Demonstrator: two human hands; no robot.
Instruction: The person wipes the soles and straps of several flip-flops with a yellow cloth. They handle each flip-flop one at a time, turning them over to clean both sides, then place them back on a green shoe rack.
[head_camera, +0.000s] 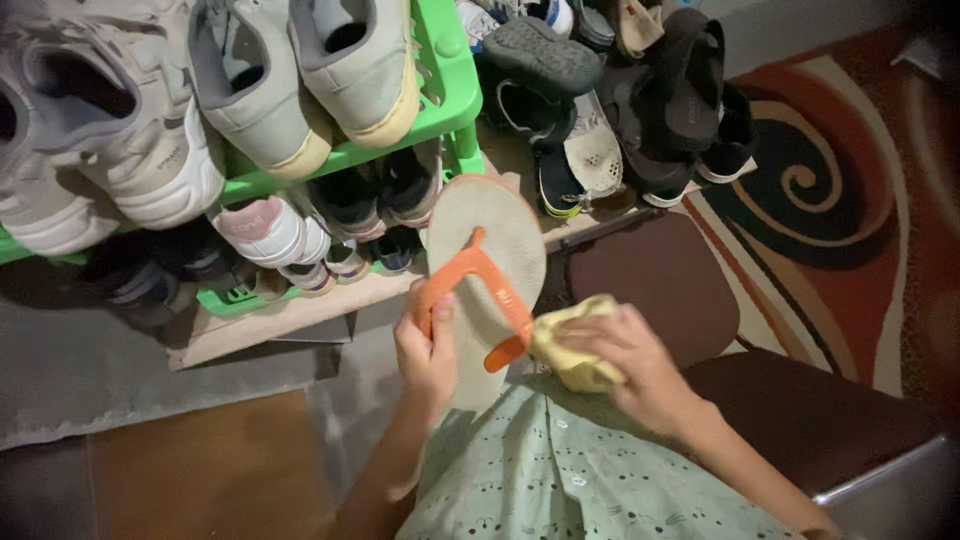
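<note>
Left hand (428, 350): closed around orange strap of flip-flop (487, 262), held over lap | Flip-flop: long axis runs away from body toward green shoe rack (447, 95) | Right hand (630, 362): fingers curled on yellow cloth (568, 345), touching strap's right branch, just beside sole.

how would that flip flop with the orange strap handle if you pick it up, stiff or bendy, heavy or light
The flip flop is probably light: the left hand holds it up by one edge alone. Its thin flat sole looks like foam, so it likely flexes somewhat rather than staying rigid. Pressing with the yellow cloth in the right hand could make it twist unless gripped firmly.
</note>
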